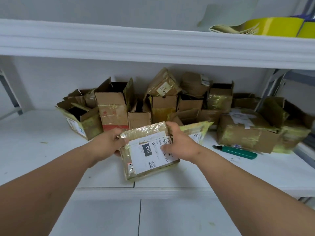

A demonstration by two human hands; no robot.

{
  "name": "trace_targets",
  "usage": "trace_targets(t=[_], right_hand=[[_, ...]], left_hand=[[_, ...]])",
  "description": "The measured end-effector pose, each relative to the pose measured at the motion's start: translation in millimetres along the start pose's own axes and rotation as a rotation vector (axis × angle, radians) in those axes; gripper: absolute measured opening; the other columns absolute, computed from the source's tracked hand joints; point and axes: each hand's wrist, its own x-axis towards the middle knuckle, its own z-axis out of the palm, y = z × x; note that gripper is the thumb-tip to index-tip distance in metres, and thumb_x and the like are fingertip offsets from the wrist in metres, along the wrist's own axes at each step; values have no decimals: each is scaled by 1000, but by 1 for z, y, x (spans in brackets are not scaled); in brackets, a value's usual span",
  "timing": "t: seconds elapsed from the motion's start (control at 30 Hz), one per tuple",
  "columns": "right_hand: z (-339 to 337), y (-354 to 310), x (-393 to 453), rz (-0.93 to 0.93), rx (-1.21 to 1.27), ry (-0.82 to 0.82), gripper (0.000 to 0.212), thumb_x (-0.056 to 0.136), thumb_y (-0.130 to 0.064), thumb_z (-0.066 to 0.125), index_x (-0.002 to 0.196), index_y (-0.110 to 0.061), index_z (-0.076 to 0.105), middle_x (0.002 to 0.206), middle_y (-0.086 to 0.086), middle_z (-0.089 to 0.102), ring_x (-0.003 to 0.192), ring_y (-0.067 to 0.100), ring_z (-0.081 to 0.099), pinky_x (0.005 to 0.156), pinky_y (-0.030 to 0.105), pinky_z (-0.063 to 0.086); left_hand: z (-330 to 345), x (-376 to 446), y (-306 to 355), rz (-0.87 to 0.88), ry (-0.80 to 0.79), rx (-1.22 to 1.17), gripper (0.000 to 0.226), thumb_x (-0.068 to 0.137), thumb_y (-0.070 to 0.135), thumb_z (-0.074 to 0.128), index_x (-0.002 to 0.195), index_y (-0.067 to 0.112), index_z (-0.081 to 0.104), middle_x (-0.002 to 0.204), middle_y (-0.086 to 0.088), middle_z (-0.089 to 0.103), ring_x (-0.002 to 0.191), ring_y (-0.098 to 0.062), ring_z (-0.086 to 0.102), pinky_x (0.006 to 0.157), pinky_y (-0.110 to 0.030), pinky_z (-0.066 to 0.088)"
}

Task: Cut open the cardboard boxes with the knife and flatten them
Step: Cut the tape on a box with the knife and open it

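A small taped cardboard box (pixel 148 155) with a white shipping label marked "010" sits near the front edge of the white shelf (pixel 42 150). My left hand (pixel 112 142) grips its left side, thumb on the top corner. My right hand (pixel 179 142) holds its right far corner, thumb lying across the label. A green-handled knife (pixel 238 151) lies on the shelf to the right, a hand's width from my right wrist, untouched.
Several opened and taped cardboard boxes (pixel 163 101) are piled along the back of the shelf. A larger sealed box (pixel 247 130) sits right behind the knife. An upper shelf (pixel 153 46) overhangs, with flattened yellow-taped cardboard (pixel 265 26) on it.
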Motion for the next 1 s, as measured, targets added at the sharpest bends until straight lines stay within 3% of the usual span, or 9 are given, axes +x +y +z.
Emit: trace_targets(t=[0.13, 0.23, 0.3, 0.37, 0.4, 0.47, 0.67, 0.83, 1.0], right_hand=[[-13, 22, -21, 32, -13, 7, 85, 89, -17, 72, 153, -31, 17, 95, -19, 50, 94, 13, 61, 85, 29, 50], [-15, 37, -27, 51, 14, 34, 75, 91, -16, 70, 149, -25, 23, 90, -16, 53, 92, 14, 61, 74, 22, 48], [-14, 45, -26, 48, 48, 77, 63, 94, -14, 66, 143, -22, 27, 94, -11, 58, 95, 16, 62, 75, 24, 48], [-14, 50, -24, 36, 47, 80, 46, 97, -13, 61, 132, -22, 32, 103, -3, 60, 100, 20, 63, 77, 27, 49], [-15, 53, -23, 32, 32, 72, 37, 98, -14, 58, 125, -22, 35, 105, -1, 60, 99, 21, 63, 76, 27, 50], [-19, 61, -23, 31, -67, 66, 20, 100, -20, 54, 116, -19, 42, 106, 3, 61, 96, 22, 61, 75, 30, 50], [-53, 114, -23, 152, -535, 123, 19, 95, -16, 44, 106, -14, 59, 110, 10, 63, 101, 30, 58, 84, 36, 50], [-80, 165, -30, 329, -686, 78, 49, 90, -8, 44, 139, -11, 42, 139, 12, 40, 127, 32, 40, 103, 41, 41], [-98, 202, -27, 447, -694, 93, 57, 93, -11, 38, 149, -6, 28, 156, 16, 23, 143, 36, 24, 119, 44, 23]], left_hand=[[33, -3, 12, -44, 78, -27, 26, 94, 29, 62, 118, 20, 57, 101, -12, 68, 76, -20, 67, 70, -36, 56], [57, -8, 19, -63, 77, -71, 57, 89, 32, 70, 134, 31, 36, 120, -1, 54, 88, -23, 68, 75, -39, 59], [69, -9, 22, -27, 6, 88, 75, 81, 45, 75, 138, 34, 29, 135, 0, 44, 108, -23, 61, 88, -39, 54], [76, -8, 23, -3, -84, 346, 95, 71, 62, 76, 147, 34, 26, 161, 3, 10, 135, -23, 41, 106, -39, 42], [79, -8, 23, -7, -128, 467, 103, 69, 68, 73, 151, 34, 21, 162, 9, -10, 144, -23, 27, 112, -39, 34], [83, -7, 23, -28, -162, 654, 107, 72, 74, 65, 155, 33, 12, 159, 13, -24, 149, -24, 8, 117, -43, 25], [110, -5, 34, 189, 14, 918, 87, 80, 79, 43, 152, 39, 13, 160, 8, 3, 145, -22, 7, 120, -53, 7], [136, 4, 53, 273, -75, 1017, 74, 88, 74, 36, 151, 38, 21, 158, 11, 19, 142, -16, 18, 117, -44, 21], [144, 12, 63, 218, -69, 1033, 74, 87, 76, 35, 150, 38, 26, 153, 14, 29, 137, -14, 27, 109, -41, 35]])
